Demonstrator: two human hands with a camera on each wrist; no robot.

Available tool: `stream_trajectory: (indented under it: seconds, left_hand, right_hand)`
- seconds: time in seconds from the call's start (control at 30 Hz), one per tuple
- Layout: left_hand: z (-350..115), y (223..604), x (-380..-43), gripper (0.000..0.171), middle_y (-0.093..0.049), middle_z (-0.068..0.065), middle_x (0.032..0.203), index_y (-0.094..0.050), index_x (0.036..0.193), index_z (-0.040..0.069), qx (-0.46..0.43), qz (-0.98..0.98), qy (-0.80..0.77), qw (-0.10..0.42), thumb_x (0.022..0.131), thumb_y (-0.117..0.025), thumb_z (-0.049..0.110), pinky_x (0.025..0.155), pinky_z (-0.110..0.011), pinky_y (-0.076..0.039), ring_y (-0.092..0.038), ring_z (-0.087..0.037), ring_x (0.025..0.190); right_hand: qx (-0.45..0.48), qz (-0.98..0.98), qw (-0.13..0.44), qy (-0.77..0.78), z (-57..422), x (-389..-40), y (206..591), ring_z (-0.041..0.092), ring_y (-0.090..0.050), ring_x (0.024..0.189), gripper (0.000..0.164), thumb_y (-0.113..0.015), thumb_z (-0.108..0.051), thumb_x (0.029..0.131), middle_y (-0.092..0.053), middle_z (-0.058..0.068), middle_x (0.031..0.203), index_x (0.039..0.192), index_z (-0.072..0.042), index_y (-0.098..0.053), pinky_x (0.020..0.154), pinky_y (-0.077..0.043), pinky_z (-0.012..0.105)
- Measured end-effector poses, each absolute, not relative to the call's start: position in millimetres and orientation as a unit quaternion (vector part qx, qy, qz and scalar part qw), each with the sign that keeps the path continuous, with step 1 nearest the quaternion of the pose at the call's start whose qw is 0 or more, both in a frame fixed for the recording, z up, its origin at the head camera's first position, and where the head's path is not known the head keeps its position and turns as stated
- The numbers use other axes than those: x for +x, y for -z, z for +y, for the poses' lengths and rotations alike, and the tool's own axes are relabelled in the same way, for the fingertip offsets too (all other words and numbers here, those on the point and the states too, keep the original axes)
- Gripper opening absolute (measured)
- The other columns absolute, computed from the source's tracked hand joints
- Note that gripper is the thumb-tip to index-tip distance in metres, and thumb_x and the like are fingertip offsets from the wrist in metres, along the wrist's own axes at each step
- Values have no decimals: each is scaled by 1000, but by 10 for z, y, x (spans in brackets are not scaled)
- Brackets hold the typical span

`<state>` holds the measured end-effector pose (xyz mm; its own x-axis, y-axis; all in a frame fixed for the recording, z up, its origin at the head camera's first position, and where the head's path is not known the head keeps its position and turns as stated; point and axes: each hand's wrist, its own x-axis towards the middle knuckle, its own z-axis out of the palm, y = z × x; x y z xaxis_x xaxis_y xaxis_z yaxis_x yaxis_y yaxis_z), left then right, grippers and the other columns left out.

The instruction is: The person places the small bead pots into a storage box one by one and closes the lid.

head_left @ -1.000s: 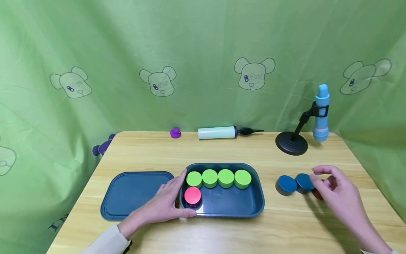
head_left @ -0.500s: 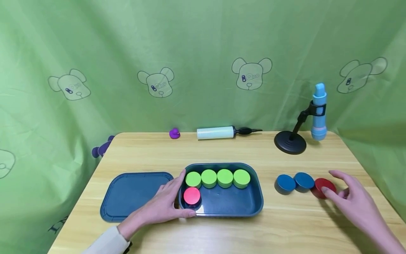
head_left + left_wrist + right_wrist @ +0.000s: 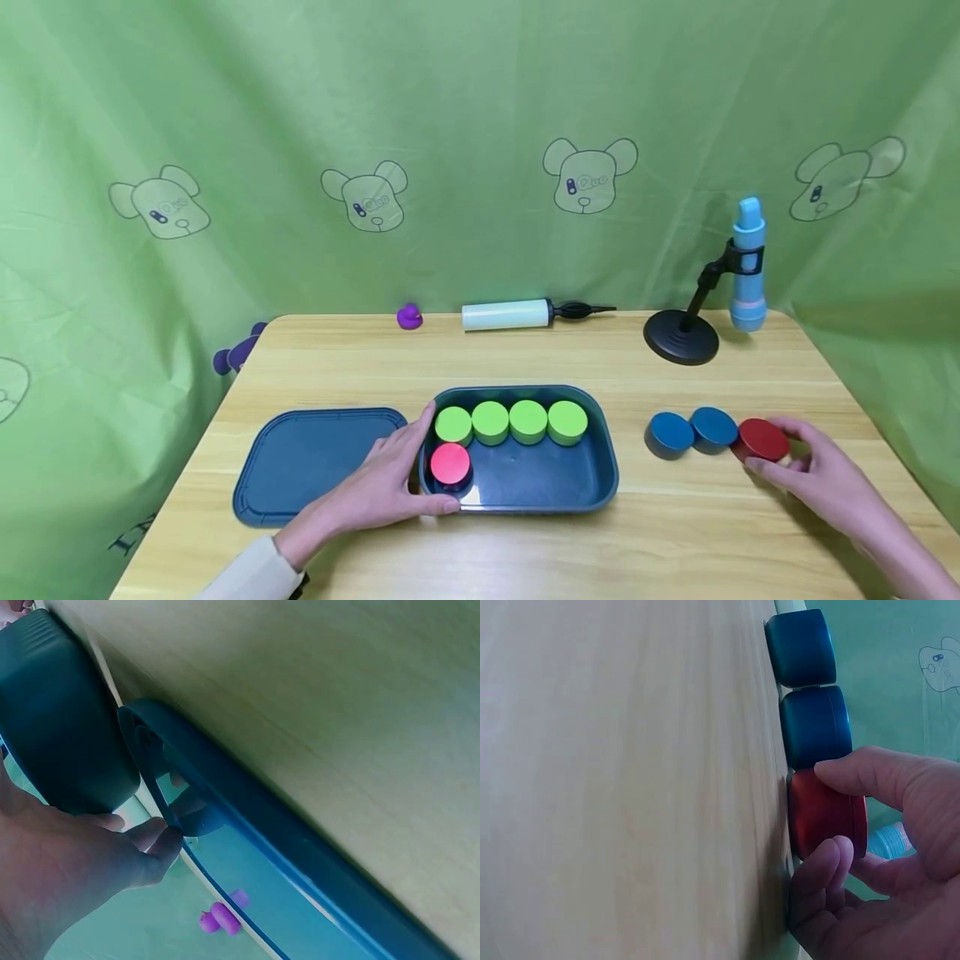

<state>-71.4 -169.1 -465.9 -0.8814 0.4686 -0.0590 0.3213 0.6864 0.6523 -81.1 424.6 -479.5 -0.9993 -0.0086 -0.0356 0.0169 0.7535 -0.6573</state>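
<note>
My right hand (image 3: 828, 479) grips a short red cylinder (image 3: 762, 439) on the table, thumb on one side and fingers round the other. Two blue cylinders, a near one (image 3: 816, 726) and an outer one (image 3: 670, 435), stand in a row with it. My left hand (image 3: 382, 475) spans the left end of a dark blue box (image 3: 611, 467) and holds it, thumb at the front wall and fingers along the left side. Inside the box, green cylinders, the rightmost (image 3: 567, 422) among several, line the back wall. A pinkish-red cylinder (image 3: 451, 463) sits before the leftmost green one.
A flat dark blue lid (image 3: 322, 458) lies left of the box. Along the back edge are a purple duck (image 3: 409, 317), a hand pump (image 3: 510, 314) and a black stand (image 3: 681, 337) holding a light blue tube (image 3: 747, 287). A green curtain (image 3: 480, 100) hangs behind.
My right hand has drawn back from over the blue and red cylinders, then closed its fingers round the red one. The left hand stays at the box, and the view shifts slightly.
</note>
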Motion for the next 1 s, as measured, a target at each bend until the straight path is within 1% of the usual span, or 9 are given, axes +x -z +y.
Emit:
stream_trajectory:
  seconds: [0.07,0.2,0.37,0.6,0.7,0.77,0.87,0.93,1.0]
  left_hand:
    - [-1693,4662,-713,130,-20,4,180,2,177,32,217,911,-331,112,85,-77,80,126,-69,-17,-23,-38,163]
    - [-1695,4667,-708,130,-20,3,180,3,177,32,216,911,-333,111,85,-77,79,125,-71,-16,-22,-39,163]
    - [-1694,4673,-706,131,-21,3,180,3,176,33,213,912,-333,112,85,-78,80,125,-72,-15,-23,-38,163]
    - [-1698,4674,-715,130,-20,4,180,2,176,33,212,912,-332,115,85,-79,78,125,-71,-16,-23,-35,163]
    - [-1698,4668,-716,130,-20,4,180,2,176,33,212,911,-335,117,85,-79,78,125,-71,-16,-23,-35,163]
    - [-1697,4663,-715,130,-20,4,180,2,177,33,212,910,-336,118,85,-79,79,125,-71,-16,-23,-35,163]
    - [-1696,4660,-714,130,-20,4,180,1,177,32,212,909,-337,119,85,-78,79,125,-71,-16,-23,-35,163]
    - [-1697,4659,-713,130,-20,4,180,1,177,32,212,909,-337,120,85,-78,79,125,-72,-15,-23,-35,163]
    - [-1697,4658,-712,130,-20,4,180,1,177,32,212,909,-338,119,85,-78,80,125,-72,-15,-23,-35,163]
  right_hand:
    - [7,937,22,349,4253,-811,4799,16,-52,73,69,-81,-23,103,-63,18,112,149,14,-45,62,-43,29]
    - [32,936,23,349,4253,-796,4780,16,-52,73,75,-80,-30,103,-63,12,99,150,15,-43,61,-42,29]
    - [80,928,-20,364,4233,-738,4751,14,-53,70,78,-83,-33,100,-61,10,89,147,14,-41,56,-46,30]
    - [112,924,-79,358,4183,-705,4646,17,-50,69,79,-85,-34,97,-58,14,89,142,14,-42,56,-42,30]
    - [108,919,-102,366,4141,-682,4618,15,-49,69,73,-87,-31,96,-56,13,88,139,11,-46,56,-40,30]
    - [96,909,-114,388,4107,-673,4607,14,-50,69,67,-89,-27,95,-57,9,87,137,7,-49,56,-41,28]
    - [72,895,-120,423,4032,-658,4604,10,-53,72,58,-90,-21,95,-61,-1,89,135,-3,-52,57,-45,24]
    - [56,888,-115,442,3969,-648,4597,9,-55,75,58,-90,-19,95,-63,-7,94,136,-7,-51,59,-47,22]
    - [48,887,-109,447,3890,-637,4582,9,-56,78,61,-89,-20,96,-64,-12,99,139,-7,-49,61,-49,20]
